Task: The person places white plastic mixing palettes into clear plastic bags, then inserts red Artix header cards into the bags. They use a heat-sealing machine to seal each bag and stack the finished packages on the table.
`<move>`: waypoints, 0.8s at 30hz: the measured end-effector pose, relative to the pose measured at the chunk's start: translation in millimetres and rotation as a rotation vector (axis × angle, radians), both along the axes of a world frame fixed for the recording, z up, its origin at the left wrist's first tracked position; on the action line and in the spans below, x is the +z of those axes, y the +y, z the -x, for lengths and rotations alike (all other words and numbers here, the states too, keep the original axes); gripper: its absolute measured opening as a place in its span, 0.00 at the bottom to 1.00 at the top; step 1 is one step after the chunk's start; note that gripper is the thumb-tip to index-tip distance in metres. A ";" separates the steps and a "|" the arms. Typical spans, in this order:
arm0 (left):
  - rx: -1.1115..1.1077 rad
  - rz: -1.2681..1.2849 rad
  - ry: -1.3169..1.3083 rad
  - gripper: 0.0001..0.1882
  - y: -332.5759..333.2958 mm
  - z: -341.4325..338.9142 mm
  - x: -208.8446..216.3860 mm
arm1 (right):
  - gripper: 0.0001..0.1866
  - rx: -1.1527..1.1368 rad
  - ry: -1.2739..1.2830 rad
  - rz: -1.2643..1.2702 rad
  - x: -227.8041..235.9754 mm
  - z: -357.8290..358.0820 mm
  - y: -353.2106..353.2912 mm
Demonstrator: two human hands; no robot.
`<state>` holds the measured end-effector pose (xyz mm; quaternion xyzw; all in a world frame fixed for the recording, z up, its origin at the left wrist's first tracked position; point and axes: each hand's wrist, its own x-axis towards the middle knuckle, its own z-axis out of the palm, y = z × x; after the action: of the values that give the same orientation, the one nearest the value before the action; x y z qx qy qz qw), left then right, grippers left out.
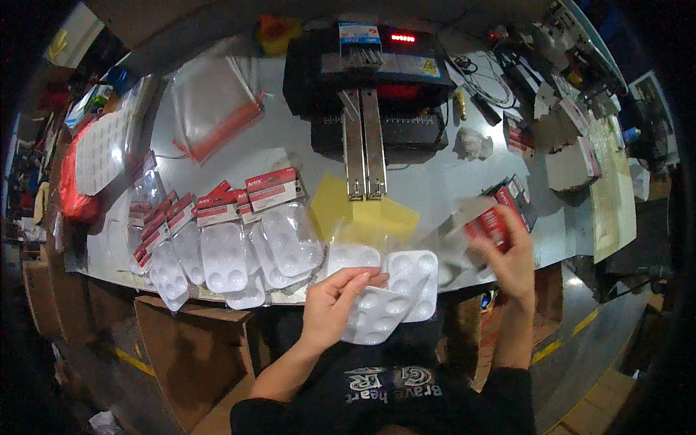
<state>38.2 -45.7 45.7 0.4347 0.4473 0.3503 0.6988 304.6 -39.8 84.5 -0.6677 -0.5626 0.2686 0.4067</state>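
Note:
My left hand (328,310) pinches a white plastic paint palette (378,313) with round wells, tilted over the table's front edge. Two more white palettes lie just behind it, one to the left (354,257) and another to the right (424,270), partly covered by the held one. My right hand (513,257) is raised over the table's right front, its fingers closed on a red-and-white header card (487,226). Motion blurs this card, and a clear smear beside it may be plastic film. Behind the right hand lie more dark and red cards (518,197).
Bagged palettes with red header cards (272,192) lie piled at left. A black sealing machine (370,69) with metal rails stands at the back centre, yellow sheets (395,217) before it. Clear bags (214,109) lie back left. Cardboard boxes (192,348) stand below the table.

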 end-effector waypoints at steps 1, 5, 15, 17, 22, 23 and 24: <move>-0.008 0.017 0.024 0.13 0.0 -2.1 1.7 | 0.23 0.140 0.001 0.014 0.9 16.8 -0.6; 0.005 -0.120 0.136 0.10 -0.6 -3.8 7.2 | 0.17 0.427 0.020 0.178 0.0 52.9 11.8; 0.013 -0.250 0.392 0.09 -3.9 2.4 11.2 | 0.17 0.438 0.100 0.276 1.3 70.3 11.8; 0.014 -0.276 0.376 0.09 -6.3 0.4 7.0 | 0.16 0.477 0.033 0.333 -2.3 65.1 9.0; 0.188 -0.131 0.284 0.11 -2.4 -2.0 -10.7 | 0.17 0.211 0.198 0.205 -23.8 51.0 14.4; 0.241 -0.114 0.252 0.11 0.8 -1.6 -15.4 | 0.16 0.259 0.331 0.406 -27.1 46.8 11.7; 0.311 -0.109 0.228 0.12 3.4 -0.9 -19.8 | 0.14 0.258 0.432 0.701 -31.5 43.0 9.9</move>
<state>39.1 -42.3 25.9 0.4344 0.5656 0.4261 0.5566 261.6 -29.8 53.1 -0.6183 -0.4180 0.6258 0.2267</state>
